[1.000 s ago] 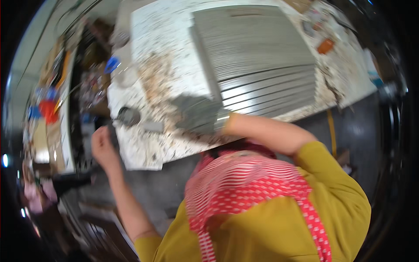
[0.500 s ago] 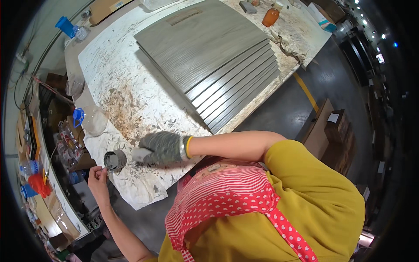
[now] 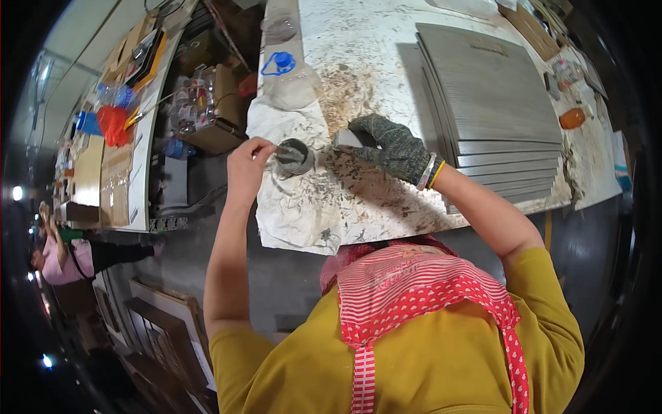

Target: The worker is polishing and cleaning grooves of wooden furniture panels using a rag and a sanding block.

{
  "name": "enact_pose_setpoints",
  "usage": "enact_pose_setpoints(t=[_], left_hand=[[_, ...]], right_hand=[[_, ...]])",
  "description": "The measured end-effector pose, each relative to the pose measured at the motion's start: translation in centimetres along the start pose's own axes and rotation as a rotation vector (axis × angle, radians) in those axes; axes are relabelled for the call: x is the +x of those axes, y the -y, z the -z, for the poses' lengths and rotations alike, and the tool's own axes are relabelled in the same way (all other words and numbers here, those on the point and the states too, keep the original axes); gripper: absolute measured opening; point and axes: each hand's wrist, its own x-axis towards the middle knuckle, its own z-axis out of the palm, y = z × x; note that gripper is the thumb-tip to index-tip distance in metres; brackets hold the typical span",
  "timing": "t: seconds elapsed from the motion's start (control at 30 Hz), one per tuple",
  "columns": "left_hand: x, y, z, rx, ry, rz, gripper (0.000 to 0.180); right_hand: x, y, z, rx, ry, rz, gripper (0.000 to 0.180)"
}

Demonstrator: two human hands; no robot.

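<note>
My bare left hand is pinched on a thin dark stick-like tool, whose far end reaches into a small dark grey-smeared cup. The cup stands on a stained white cloth at the table's near left. My right hand, in a grey knitted glove, is closed on a pale grey block just right of the cup. Beyond that hand, to the right, lies a stack of grey wood-grain panels, their near edges fanned in steps.
A large clear bottle with a blue handled cap lies at the table's left edge. An amber bottle and a dark block are at far right. Left of the table is a shelf with a carton of plastic bottles. Another person is at far left.
My view has swung left, so the table sits further right. My left hand has brought the tool's end into the cup. The right hand keeps the pale block, now seen more clearly.
</note>
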Motion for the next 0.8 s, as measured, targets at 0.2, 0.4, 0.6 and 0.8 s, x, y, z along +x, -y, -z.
enact_pose_setpoints(t=[0.2, 0.4, 0.6, 0.8], left_hand=[[3.6, 2.1, 2.9, -0.182, 0.056, 0.112, 0.017], [4.3, 2.4, 3.8, -0.305, 0.159, 0.288, 0.013], [4.3, 3.2, 3.5, -0.357, 0.195, 0.336, 0.013], [1.9, 3.9, 3.4, -0.381, 0.160, 0.336, 0.011]], right_hand=[[5.9, 2.8, -1.7, -0.413, 0.031, 0.458, 0.037], [8.9, 3.7, -3.8, -0.547, 0.081, 0.769, 0.033], [9.2, 3.3, -4.0, -0.485, 0.032, 0.869, 0.028], [7.5, 4.0, -3.2, -0.624, 0.140, 0.395, 0.032]])
